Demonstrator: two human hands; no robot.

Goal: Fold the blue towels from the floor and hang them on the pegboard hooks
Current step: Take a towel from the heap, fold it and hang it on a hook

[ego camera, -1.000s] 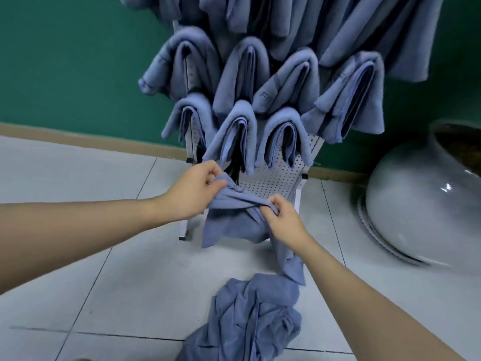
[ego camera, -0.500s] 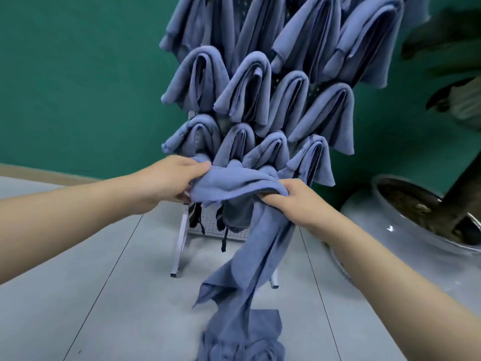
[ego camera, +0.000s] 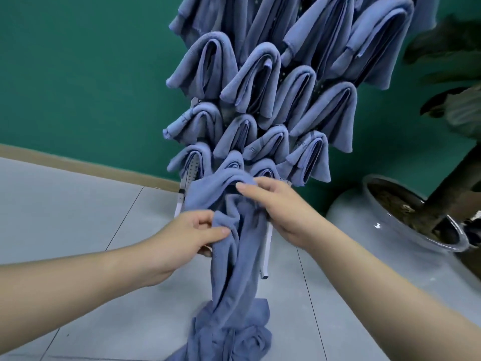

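A blue towel (ego camera: 235, 256) hangs long in front of the white pegboard stand (ego camera: 266, 259), its lower end reaching the heap of blue towels (ego camera: 231, 340) on the floor. My left hand (ego camera: 190, 237) pinches a fold on the towel's left side at mid height. Higher up, my right hand (ego camera: 276, 204) holds the towel's top, with the thumb lying over its upper edge. Several folded blue towels (ego camera: 263, 82) hang on hooks over most of the pegboard, hiding the board almost fully.
A green wall (ego camera: 78, 74) stands behind the stand, with a tan baseboard (ego camera: 78, 166) along the grey tiled floor (ego camera: 78, 225). At the right sits a large glossy pot (ego camera: 385, 230) holding soil and a plant trunk (ego camera: 450, 181).
My left hand dropped from the towel's top left corner to a lower fold. The towel now hangs longer and narrower, and the view has moved closer to the stand.
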